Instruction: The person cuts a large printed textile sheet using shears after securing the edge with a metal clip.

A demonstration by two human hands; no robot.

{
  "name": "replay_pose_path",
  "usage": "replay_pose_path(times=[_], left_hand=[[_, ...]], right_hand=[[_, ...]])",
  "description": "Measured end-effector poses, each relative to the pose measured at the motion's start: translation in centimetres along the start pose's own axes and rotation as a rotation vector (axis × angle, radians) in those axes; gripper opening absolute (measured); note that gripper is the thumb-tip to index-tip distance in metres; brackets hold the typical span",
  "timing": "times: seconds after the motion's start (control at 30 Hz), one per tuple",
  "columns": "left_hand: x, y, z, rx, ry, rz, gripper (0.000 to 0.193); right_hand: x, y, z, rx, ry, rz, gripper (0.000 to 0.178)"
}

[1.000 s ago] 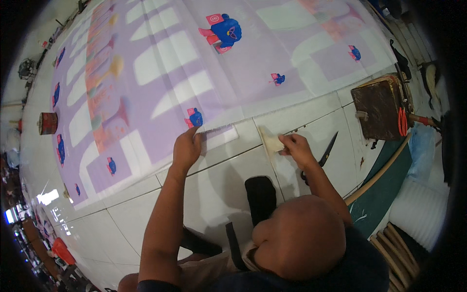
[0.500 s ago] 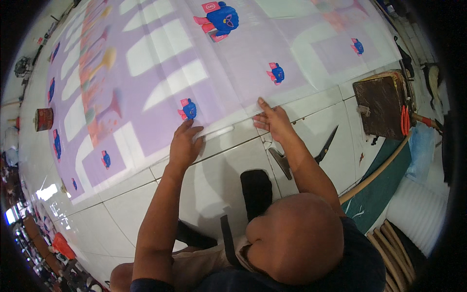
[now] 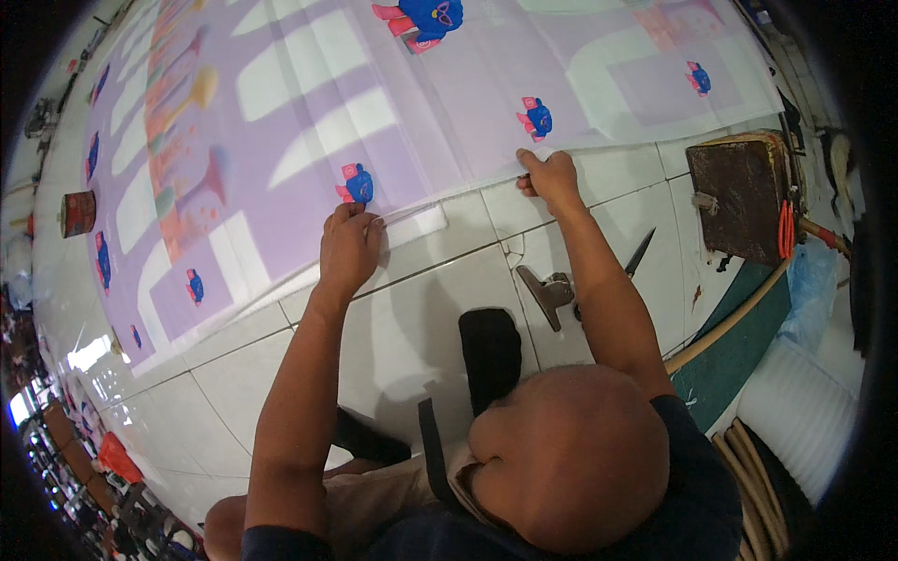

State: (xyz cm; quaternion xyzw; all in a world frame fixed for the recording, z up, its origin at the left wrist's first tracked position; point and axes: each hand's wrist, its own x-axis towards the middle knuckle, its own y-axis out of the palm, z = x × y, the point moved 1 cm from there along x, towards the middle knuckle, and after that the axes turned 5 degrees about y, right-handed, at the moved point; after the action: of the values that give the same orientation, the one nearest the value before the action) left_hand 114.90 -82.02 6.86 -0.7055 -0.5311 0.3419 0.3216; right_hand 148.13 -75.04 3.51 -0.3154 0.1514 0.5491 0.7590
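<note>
A large sheet (image 3: 402, 140) printed in lilac and white, with small blue and pink figures, lies spread over the white tiles. Its near edge is pinched in my right hand (image 3: 554, 182), thumb on top and fingers curled below. To the left, my left hand (image 3: 352, 248) has its fingers closed on the same edge, close to one blue figure (image 3: 356, 183). Between the hands the edge looks slightly raised, and a white strip (image 3: 416, 222) shows under it by my left hand. A wide-jawed metal clip (image 3: 547, 295) lies below my right wrist, beside a dark pointed blade (image 3: 640, 252) partly hidden by my forearm.
At the right sits a worn brown box-like block (image 3: 739, 198) with orange handle loops (image 3: 786, 230) beside it. A long tan tube (image 3: 725, 323), a green mat (image 3: 739, 355) and a white foam roll (image 3: 800, 397) lie nearby. A rusty tin (image 3: 78, 213) stands at far left.
Both hands have closed on the sheet's near edge, where they had been spread. My right hand moved up and right; the edge has shifted away from me, baring more of the white strip.
</note>
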Motion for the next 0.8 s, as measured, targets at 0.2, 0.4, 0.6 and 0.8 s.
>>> replay_pose_path(times=[0.2, 0.4, 0.6, 0.8], left_hand=[[-0.9, 0.4, -0.3, 0.035, 0.055, -0.043, 0.021], [-1.9, 1.1, -0.2, 0.037, 0.115, -0.138, 0.022], [-1.0, 0.9, -0.4, 0.055, 0.051, -0.092, 0.021], [-1.8, 1.2, -0.4, 0.024, 0.059, -0.131, 0.020]], right_hand=[[-0.7, -1.2, -1.3, -0.323, -0.020, -0.085, 0.045], [-1.1, -1.8, -1.8, -0.264, -0.024, -0.027, 0.046], [-0.7, -1.8, -1.3, -0.196, -0.013, 0.014, 0.043], [-1.1, -2.0, -2.0, -0.196, -0.012, 0.012, 0.038]])
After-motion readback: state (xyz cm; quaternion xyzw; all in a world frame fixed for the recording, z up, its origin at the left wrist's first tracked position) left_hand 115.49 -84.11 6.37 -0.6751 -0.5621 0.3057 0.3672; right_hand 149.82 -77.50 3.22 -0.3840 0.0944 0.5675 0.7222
